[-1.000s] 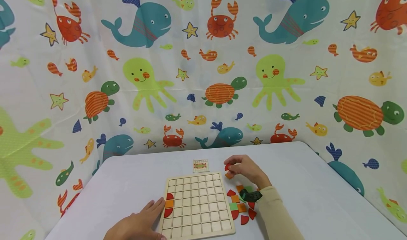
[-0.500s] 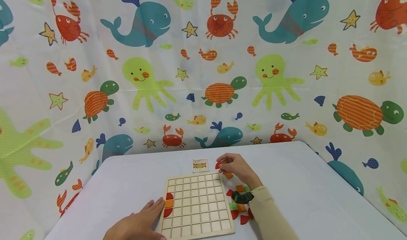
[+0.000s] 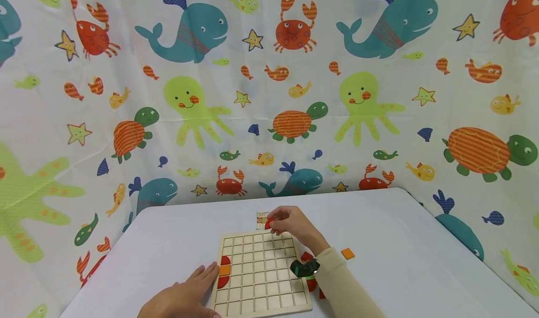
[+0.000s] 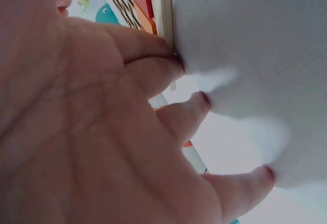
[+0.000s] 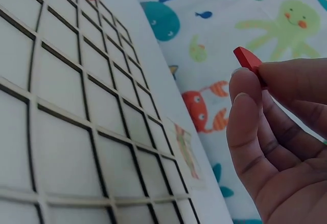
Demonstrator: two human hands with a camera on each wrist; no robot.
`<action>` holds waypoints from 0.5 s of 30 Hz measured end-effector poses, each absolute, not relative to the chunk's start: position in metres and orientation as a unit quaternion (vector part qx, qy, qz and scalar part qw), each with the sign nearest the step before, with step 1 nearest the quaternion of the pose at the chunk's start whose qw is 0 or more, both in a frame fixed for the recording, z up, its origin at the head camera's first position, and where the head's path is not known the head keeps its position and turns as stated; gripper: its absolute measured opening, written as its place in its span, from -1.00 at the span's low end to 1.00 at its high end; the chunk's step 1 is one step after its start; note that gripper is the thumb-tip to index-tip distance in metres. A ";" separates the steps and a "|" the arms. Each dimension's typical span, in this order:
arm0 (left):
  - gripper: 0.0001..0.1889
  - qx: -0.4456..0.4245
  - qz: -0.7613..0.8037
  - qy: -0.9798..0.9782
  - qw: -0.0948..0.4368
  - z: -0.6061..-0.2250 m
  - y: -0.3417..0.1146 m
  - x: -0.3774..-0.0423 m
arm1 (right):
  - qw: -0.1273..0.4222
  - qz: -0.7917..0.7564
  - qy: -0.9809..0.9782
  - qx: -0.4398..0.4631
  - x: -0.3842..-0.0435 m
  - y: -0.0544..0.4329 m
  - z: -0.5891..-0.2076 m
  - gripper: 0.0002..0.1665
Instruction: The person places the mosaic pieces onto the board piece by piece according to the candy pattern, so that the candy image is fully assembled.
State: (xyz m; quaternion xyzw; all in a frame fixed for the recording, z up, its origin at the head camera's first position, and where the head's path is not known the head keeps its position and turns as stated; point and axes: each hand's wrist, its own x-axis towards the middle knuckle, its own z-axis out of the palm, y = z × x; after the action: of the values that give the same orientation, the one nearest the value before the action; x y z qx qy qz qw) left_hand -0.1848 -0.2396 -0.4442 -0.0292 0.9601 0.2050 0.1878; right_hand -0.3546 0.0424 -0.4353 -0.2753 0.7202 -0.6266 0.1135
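From my end, I see the right hand (image 3: 290, 223) pinching a red piece (image 5: 248, 58) between its thumb and fingertips, the other fingers bent inward. The piece is up off the desk (image 3: 400, 243), near the far edge of the wooden board (image 3: 261, 266), and in the head view it overlaps a small printed card (image 3: 260, 220), part of which I lose behind the hand. The left hand (image 3: 178, 297) lies with its fingers spread and has hold of nothing; in the left wrist view I make out fingertips on the desk, just beside the board's left edge. In the grid's leftmost column, an orange square (image 3: 224, 270) sits between two red wedges (image 3: 223, 282). By the board's right edge I find loose blocks (image 3: 311, 285), red and green (how many I can't tell, since the forearm covers some). Another orange tile (image 3: 347, 253) lies on the desk to the right of the sleeve (image 3: 343, 283). A dark band (image 3: 300, 268) circles the right wrist. Beyond the desk's far edge hangs a curtain (image 3: 257, 161) printed with sea animals.
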 end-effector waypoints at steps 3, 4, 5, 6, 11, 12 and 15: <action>0.19 -0.028 0.201 0.961 0.188 -0.444 -0.240 -0.185 | 0.127 -0.617 0.722 -0.285 -0.350 0.032 -0.437 -0.70; 0.20 -0.029 0.200 0.961 0.188 -0.444 -0.240 -0.185 | 0.131 -0.615 0.722 -0.289 -0.349 0.029 -0.438 -0.70; 0.20 -0.029 0.198 0.962 0.188 -0.445 -0.240 -0.185 | 0.136 -0.613 0.721 -0.292 -0.347 0.025 -0.439 -0.70; 0.21 -0.031 0.196 0.962 0.188 -0.445 -0.240 -0.185 | 0.140 -0.612 0.720 -0.296 -0.346 0.022 -0.440 -0.71; 0.21 -0.034 0.195 0.962 0.188 -0.445 -0.240 -0.185 | 0.161 -0.612 0.706 -0.317 -0.342 0.010 -0.444 -0.73; 0.21 -0.036 0.195 0.962 0.188 -0.445 -0.240 -0.185 | 0.164 -0.611 0.705 -0.320 -0.341 0.007 -0.444 -0.73; 0.23 -0.038 0.195 0.962 0.188 -0.444 -0.239 -0.185 | 0.171 -0.602 0.706 -0.330 -0.338 0.000 -0.445 -0.76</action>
State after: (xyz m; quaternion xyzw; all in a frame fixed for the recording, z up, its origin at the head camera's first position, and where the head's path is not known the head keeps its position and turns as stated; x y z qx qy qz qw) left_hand -0.1850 -0.2390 -0.4442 -0.0383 0.9619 0.1947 0.1879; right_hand -0.3380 0.0005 -0.4453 -0.3300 0.7063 -0.6024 0.1711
